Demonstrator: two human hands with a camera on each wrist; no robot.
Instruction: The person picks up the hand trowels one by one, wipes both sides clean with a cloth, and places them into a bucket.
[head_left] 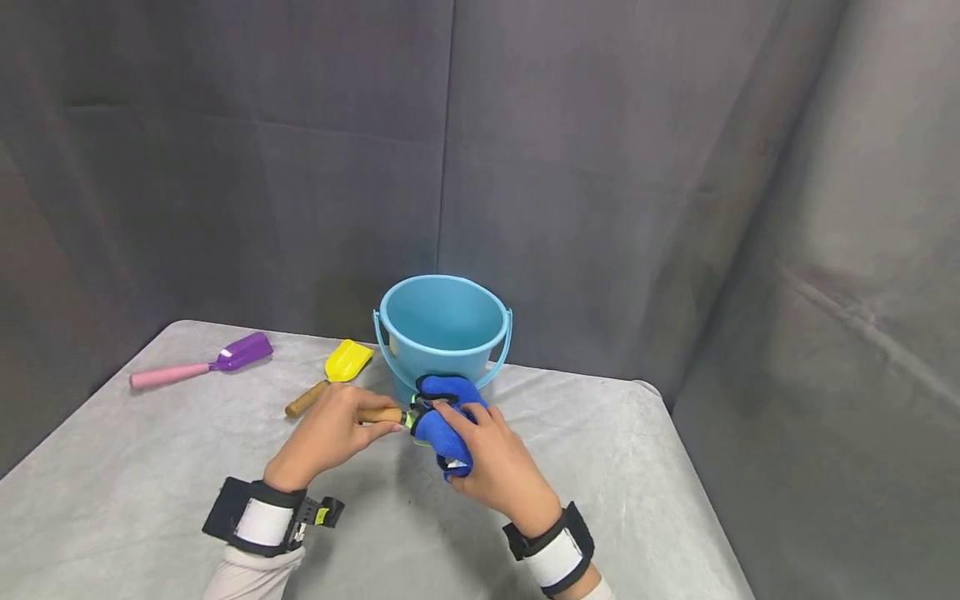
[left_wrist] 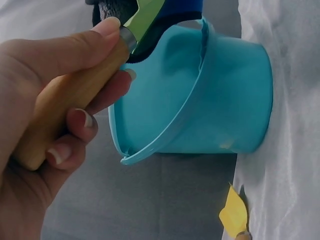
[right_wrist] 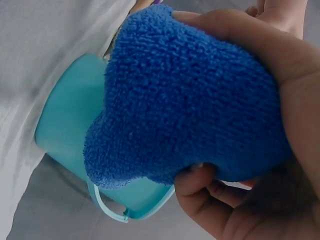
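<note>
My left hand [head_left: 330, 433] grips the wooden handle [left_wrist: 65, 102] of a small trowel with a light green blade [left_wrist: 145, 17]. My right hand [head_left: 491, 454] holds a blue fluffy cloth [head_left: 446, 417] wrapped over that blade, so most of the blade is hidden. In the right wrist view the cloth [right_wrist: 185, 100] fills the frame, pinched between thumb and fingers. Both hands work just in front of a light blue bucket [head_left: 442, 329] that stands upright on the table.
A yellow trowel with a wooden handle [head_left: 330, 375] lies left of the bucket. Farther left lies a purple scoop with a pink handle [head_left: 202, 362]. The table carries a grey cloth [head_left: 150, 467]; dark grey curtains close in behind and on the right.
</note>
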